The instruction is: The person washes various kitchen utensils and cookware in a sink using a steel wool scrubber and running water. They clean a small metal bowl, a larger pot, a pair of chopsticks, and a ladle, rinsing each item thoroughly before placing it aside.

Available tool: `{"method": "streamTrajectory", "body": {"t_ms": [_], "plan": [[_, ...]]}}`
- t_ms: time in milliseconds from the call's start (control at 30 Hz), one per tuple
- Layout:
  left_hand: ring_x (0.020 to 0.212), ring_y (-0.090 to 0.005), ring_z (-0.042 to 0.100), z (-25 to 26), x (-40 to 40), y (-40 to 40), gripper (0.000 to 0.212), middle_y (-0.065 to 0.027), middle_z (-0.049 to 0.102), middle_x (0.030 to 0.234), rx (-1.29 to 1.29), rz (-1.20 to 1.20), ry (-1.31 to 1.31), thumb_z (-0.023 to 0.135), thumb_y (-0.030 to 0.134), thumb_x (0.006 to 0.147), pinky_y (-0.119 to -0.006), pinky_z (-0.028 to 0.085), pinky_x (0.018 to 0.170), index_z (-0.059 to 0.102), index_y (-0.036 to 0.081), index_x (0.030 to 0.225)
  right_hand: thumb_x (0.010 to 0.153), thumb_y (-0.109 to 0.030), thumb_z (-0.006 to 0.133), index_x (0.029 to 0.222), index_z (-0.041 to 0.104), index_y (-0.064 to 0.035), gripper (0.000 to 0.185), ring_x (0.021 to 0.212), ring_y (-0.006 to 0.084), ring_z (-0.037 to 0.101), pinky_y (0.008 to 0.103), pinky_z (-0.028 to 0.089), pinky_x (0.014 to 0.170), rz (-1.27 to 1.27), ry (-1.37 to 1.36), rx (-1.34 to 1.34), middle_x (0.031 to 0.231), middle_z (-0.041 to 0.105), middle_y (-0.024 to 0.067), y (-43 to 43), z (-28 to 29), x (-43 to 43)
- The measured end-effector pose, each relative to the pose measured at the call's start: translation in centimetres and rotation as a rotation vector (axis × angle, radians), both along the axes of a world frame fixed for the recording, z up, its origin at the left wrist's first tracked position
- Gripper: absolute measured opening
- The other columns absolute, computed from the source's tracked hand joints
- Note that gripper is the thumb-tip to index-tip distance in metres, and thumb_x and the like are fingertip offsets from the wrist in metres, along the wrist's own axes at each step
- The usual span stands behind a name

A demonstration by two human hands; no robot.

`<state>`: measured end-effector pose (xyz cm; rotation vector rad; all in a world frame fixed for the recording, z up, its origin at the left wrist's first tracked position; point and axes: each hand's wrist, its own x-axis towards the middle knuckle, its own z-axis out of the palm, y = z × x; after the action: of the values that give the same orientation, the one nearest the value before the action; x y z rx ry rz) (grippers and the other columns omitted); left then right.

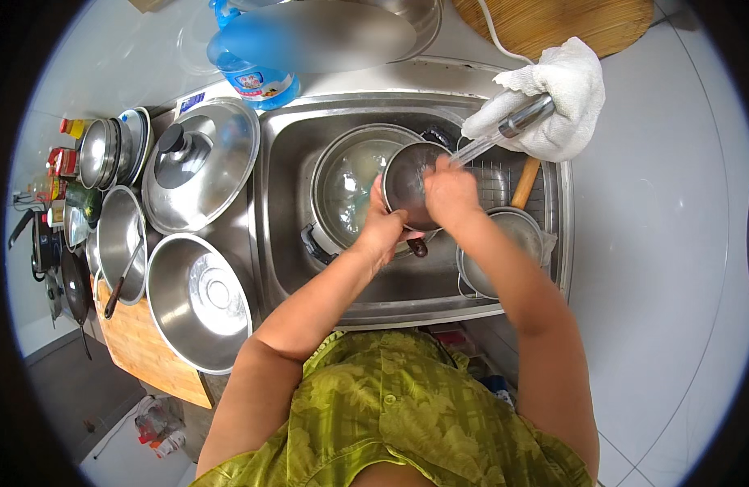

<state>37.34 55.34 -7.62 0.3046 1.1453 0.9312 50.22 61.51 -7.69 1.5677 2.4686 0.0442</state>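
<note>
My left hand grips the rim of a round metal bowl, tilted above the sink. Over the bowl's right side is my right hand, its fingers reaching inside; whether they pinch anything is hidden. A clear stream of water runs from the metal faucet onto that hand and into the bowl. Beneath the bowl, a large two-handled metal pot holds water. A dark brown handle end shows below my left hand.
A smaller pot, a wire rack and a wooden handle occupy the sink's right side. White cloth wraps the faucet. Leftward are a pot lid, a steel basin and a cutting board. Behind stands a blue detergent bottle.
</note>
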Motion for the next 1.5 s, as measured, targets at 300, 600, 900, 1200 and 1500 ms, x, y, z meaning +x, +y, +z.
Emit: {"method": "streamTrajectory", "body": {"t_ms": [300, 600, 900, 1200, 1500], "plan": [[0.091, -0.0202, 0.060, -3.5, -2.7, 1.0, 0.048, -0.0049, 0.058, 0.099, -0.001, 0.140, -0.176, 0.044, -0.010, 0.077, -0.036, 0.053, 0.069, 0.047, 0.014, 0.119, 0.079, -0.020, 0.061, 0.118, 0.060, -0.0052, 0.042, 0.116, 0.0310, 0.051, 0.0427, 0.037, 0.102, 0.345, 0.444, -0.083, 0.123, 0.054, 0.0172, -3.4, 1.7, 2.0], [0.105, -0.0320, 0.061, -4.0, -1.5, 1.1, 0.041, -0.0242, 0.055, 0.120, -0.152, -0.350, -0.455, 0.052, 0.021, 0.087, -0.046, 0.050, 0.094, 0.049, -0.006, 0.118, 0.065, -0.019, 0.077, 0.099, 0.064, -0.0084, 0.038, 0.087, 0.0260, 0.064, 0.0376, 0.051, 0.069, 0.296, 0.300, -0.346, 0.090, 0.065, 0.0096, -2.6, 6.5, 4.0], [0.106, -0.0134, 0.053, -2.3, -6.4, 1.6, 0.035, -0.0021, 0.057, 0.113, 0.412, -0.570, -0.215, 0.063, 0.023, 0.092, -0.031, 0.043, 0.093, 0.053, 0.013, 0.123, 0.065, -0.014, 0.085, 0.097, 0.067, 0.0006, 0.039, 0.080, 0.0100, 0.060, 0.0279, 0.049, 0.075, -0.401, 1.468, -0.980, 0.089, 0.067, 0.0011, -0.3, 3.2, 9.0], [0.092, -0.0100, 0.061, -0.5, -5.5, 0.4, 0.013, 0.0029, 0.064, 0.094, 0.269, -0.370, -0.193, 0.059, 0.026, 0.095, -0.032, 0.050, 0.085, 0.059, 0.013, 0.096, 0.083, -0.019, 0.070, 0.109, 0.061, 0.0030, 0.035, 0.086, 0.0169, 0.060, 0.0313, 0.047, 0.082, -0.554, 1.577, -0.163, 0.095, 0.067, 0.0097, 1.7, -1.2, 6.4], [0.071, -0.0105, 0.061, -3.4, -3.1, -0.4, 0.016, -0.0048, 0.064, 0.090, 0.188, -0.203, 0.067, 0.053, 0.009, 0.093, -0.028, 0.052, 0.071, 0.061, 0.007, 0.107, 0.081, -0.018, 0.063, 0.093, 0.063, -0.0132, 0.013, 0.119, 0.0274, 0.051, 0.0474, 0.030, 0.106, 0.161, 0.885, 0.192, 0.120, 0.058, 0.0061, -4.6, 4.3, -1.8]]}}
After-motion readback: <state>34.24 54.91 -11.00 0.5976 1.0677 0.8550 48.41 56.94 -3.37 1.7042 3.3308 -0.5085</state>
